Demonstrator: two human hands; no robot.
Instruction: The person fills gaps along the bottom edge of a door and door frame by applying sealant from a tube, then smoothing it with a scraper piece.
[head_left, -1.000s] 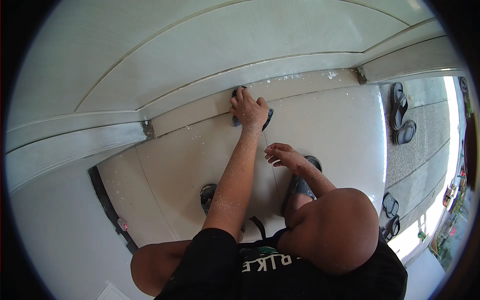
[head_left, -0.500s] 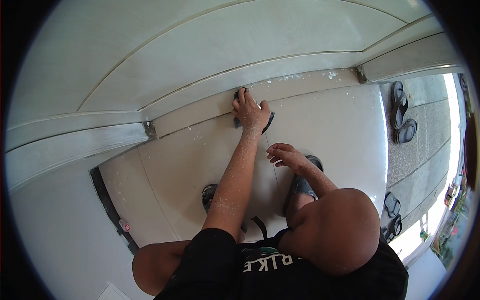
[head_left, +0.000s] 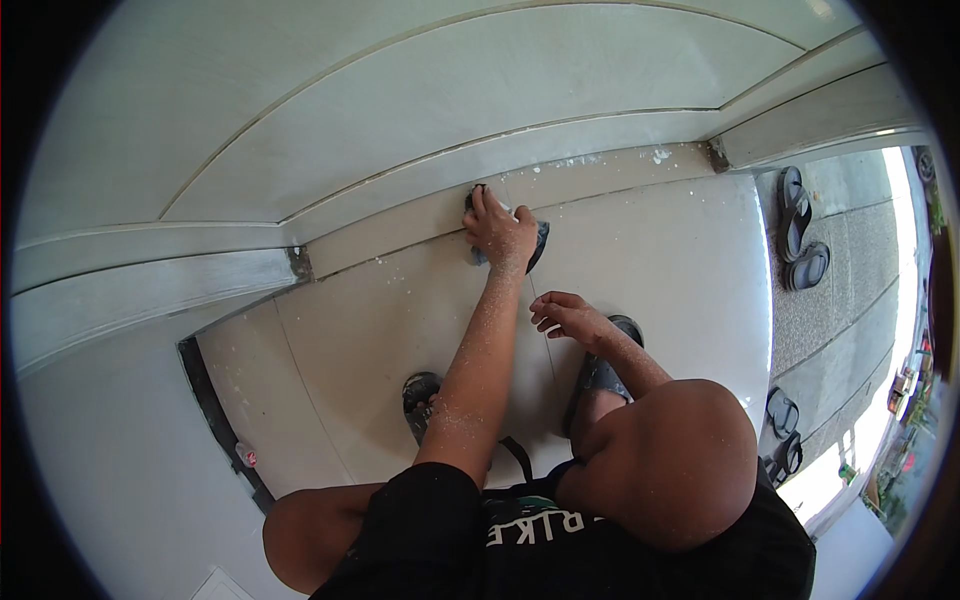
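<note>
My left hand (head_left: 500,235) reaches forward, palm down, with its fingers curled over a dark grey-black cloth-like thing (head_left: 540,246), pressed to the tiled floor (head_left: 400,315) near the step below the panelled door. The hand hides most of this thing, so its exact kind is unclear. My right hand (head_left: 568,316) hangs nearer my body, beside my right foot, its fingers loosely bent and apart with nothing visible in them. Pale dust covers my left forearm.
Above is a large pale panelled door (head_left: 450,90). My feet wear dark sandals (head_left: 421,396). On the rough paving at right lie several sandals (head_left: 795,215). A small red-and-clear wrapper (head_left: 246,455) rests by the dark edge strip at left. White specks dot the floor.
My left hand and the dark thing under it have shifted very slightly. My right hand has barely moved.
</note>
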